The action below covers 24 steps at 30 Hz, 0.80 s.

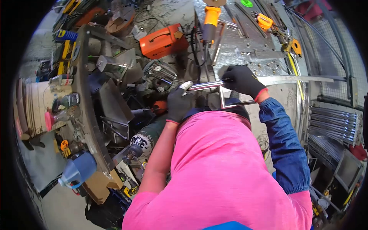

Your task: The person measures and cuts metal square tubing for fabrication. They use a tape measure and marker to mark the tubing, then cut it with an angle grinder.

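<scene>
Beyond the right grip [244, 80], the metal desk [237, 40] has a scuffed, shiny top that reflects bright white light. Farther right stands a wire mesh panel [327, 34] among grey metal bars [349, 61], and nearer than it lies a stack of glinting metal lengths [333, 122]. Well left of the left grip [179, 103] runs a worn, dark beam [90, 99] with clutter on both sides. Stained grey floor [176, 11] shows beyond the left grip, and more pale floor [57, 203] behind it, far to the left.

bar [207, 85] partly hidden by right hand [242, 79]; top edge cuts disc [215, 2]
</scene>
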Each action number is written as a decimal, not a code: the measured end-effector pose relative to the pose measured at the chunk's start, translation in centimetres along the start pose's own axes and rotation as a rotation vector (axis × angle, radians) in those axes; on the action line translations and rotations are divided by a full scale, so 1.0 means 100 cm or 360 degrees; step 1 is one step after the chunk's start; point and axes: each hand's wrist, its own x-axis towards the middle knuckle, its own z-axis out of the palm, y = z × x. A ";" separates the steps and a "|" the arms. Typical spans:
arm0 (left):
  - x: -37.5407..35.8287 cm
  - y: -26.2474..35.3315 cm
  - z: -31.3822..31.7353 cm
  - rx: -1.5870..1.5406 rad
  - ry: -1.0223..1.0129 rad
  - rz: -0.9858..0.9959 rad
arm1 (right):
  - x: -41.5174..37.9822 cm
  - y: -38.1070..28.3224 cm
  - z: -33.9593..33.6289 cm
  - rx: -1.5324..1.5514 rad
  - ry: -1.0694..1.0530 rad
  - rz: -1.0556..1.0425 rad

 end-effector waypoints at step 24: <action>0.000 0.002 -0.015 -0.0056 -0.0074 -0.0064 | 0.000 -0.005 -0.003 0.0091 0.0152 -0.0164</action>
